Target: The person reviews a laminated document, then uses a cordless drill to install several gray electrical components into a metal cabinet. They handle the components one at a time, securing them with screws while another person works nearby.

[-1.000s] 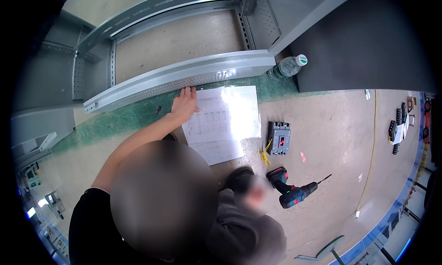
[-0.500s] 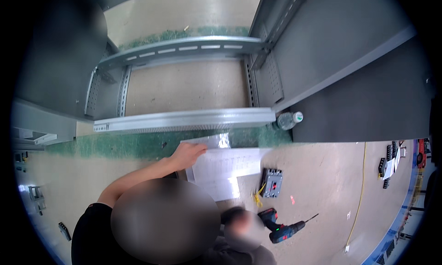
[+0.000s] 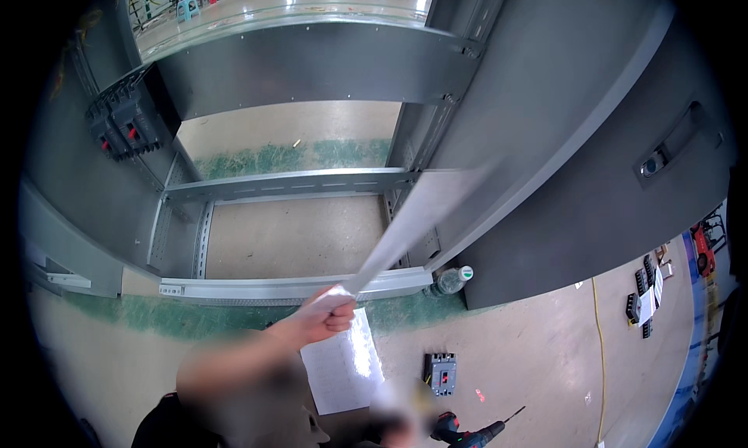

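My left hand (image 3: 330, 317) is closed on a white paper sheet (image 3: 421, 214), raised and slanting up to the right across the cabinet's front rail. The sheet's far end is smeared by motion. Below this hand another printed page (image 3: 336, 382) lies on the floor, with glare on it. At the lower edge, a skin-coloured part of my right hand (image 3: 399, 434) shows beside a blurred patch; its fingers cannot be made out. To the right, a grey circuit breaker (image 3: 441, 374) with a red toggle rests on the floor. Nearby lies a cordless drill (image 3: 479, 434) with its bit pointing up right.
A grey metal cabinet frame (image 3: 296, 62) stands ahead, with two circuit breakers (image 3: 125, 125) on its left side. Its door (image 3: 592, 191) swings out at right. A plastic bottle (image 3: 450, 281) stands by the front rail (image 3: 249, 287). A yellow cord (image 3: 599, 354) runs along the floor.
My left hand has lifted a sheet from the papers on the floor, swinging it up toward the cabinet. The view has tilted up, showing more of the cabinet and the mounted breakers.
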Demonstrator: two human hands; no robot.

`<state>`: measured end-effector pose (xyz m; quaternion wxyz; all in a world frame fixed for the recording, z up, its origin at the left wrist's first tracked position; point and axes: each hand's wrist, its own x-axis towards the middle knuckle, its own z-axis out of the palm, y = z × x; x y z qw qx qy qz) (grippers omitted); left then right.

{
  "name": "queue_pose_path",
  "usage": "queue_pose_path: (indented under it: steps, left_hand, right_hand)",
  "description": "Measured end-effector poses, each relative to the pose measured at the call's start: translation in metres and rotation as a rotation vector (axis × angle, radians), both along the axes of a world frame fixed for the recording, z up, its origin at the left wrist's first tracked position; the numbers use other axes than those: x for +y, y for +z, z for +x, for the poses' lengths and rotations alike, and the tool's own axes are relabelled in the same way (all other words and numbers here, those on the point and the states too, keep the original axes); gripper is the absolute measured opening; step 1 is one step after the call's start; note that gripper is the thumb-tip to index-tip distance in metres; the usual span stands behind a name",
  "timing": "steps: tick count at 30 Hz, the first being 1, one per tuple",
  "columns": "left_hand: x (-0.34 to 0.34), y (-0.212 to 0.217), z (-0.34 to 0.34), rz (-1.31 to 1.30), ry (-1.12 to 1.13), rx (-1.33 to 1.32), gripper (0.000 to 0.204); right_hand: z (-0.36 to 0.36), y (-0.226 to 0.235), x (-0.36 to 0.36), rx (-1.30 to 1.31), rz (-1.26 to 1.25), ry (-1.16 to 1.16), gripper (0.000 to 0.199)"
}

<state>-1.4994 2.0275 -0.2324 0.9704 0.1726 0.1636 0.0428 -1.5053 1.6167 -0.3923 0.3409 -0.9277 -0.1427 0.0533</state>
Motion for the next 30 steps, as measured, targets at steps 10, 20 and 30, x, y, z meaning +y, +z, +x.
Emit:
queue_pose_path:
  steps: [10, 20, 30]
  left_hand:
    - [-0.002, 0.038, 0.161, -0.203, 0.078, -0.027, 0.016]
    - [0.012, 0.031, 0.163, 0.85, 0.129, 0.357, 0.043]
    - [-0.043, -0.165, -0.084, 2.275, -0.236, 1.029, 0.062]
  right_hand:
    - [-0.025, -0.018, -0.011, -0.02, 0.032, -0.232, 0.027]
    - [-0.02, -0.004, -0.011, 0.024, 0.036, -0.15, 0.025]
    - [0.091, 0.057, 0.045, -0.169, -0.107, -0.009, 0.061]
